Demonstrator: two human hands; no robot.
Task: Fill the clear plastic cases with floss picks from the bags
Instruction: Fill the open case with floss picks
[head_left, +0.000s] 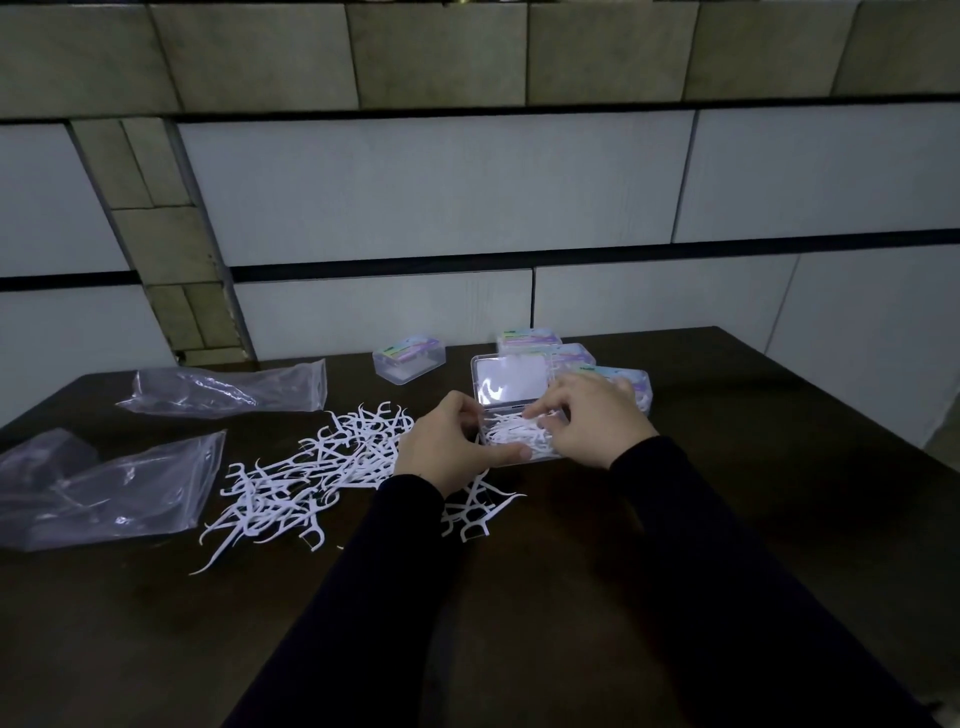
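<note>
I count two clear crumpled plastic bags (228, 389) (104, 491), five clear rectangular plastic cases (409, 358) (511, 387) (527, 340) (571, 356) (626, 379), and one loose pile of white floss picks (311, 478).

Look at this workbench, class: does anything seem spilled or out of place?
Yes. A loose heap of floss picks sprawls on the dark table left of the open case, with a few strays near the left hand. That looks deliberate, tipped out for filling.

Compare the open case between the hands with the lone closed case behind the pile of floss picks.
The open case has its lid raised; the lone closed case has its lid shut. The open case visibly holds white floss picks; what is inside the closed case cannot be told. The left hand holds the open case while the right hand reaches into it; the closed case stands untouched. Both are clear plastic and sit on the dark table.
</note>
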